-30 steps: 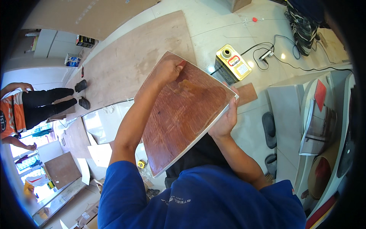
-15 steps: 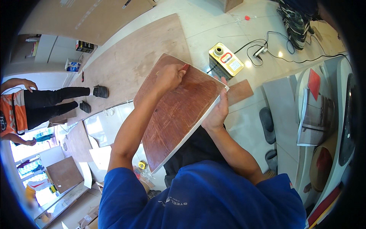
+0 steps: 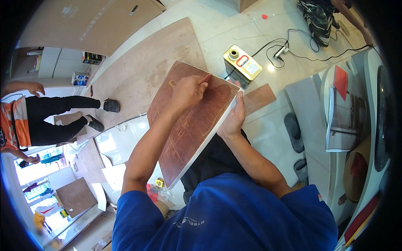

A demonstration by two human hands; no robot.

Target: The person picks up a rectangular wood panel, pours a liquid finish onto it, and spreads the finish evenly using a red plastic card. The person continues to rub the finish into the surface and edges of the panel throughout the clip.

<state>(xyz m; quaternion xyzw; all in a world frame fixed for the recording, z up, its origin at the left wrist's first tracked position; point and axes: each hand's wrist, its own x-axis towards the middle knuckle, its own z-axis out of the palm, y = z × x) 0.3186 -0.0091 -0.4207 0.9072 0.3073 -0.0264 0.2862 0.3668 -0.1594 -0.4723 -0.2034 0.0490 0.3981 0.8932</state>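
My left hand [image 3: 189, 91] is closed on a small reddish piece [image 3: 207, 78], too small to identify, at the upper part of a reddish-brown square board [image 3: 192, 140] with pale edges. A tan smear shows beside my knuckles. My right hand [image 3: 232, 117] grips the board's right edge, thumb up along it and fingers partly hidden behind. The tilted board is over my dark-clothed legs. Just beyond it stands a yellow-topped metal can [image 3: 250, 67] with an open spout, and a small wood offcut [image 3: 260, 99] lies to its right.
A large plywood sheet [image 3: 130, 71] lies ahead. A person in orange [image 3: 58, 115] stands left; another person [image 3: 314, 23] is at upper right. Cables with a power strip [image 3: 281, 52], grey slippers [image 3: 293, 131] and leaning panels [image 3: 307, 108] are on the right. A tape measure [image 3: 159, 183] lies below the board.
My hands and the board have shifted slightly left, with my left hand lower on its surface. The person in orange has shifted their feet. More of the upper-right person's arm shows.
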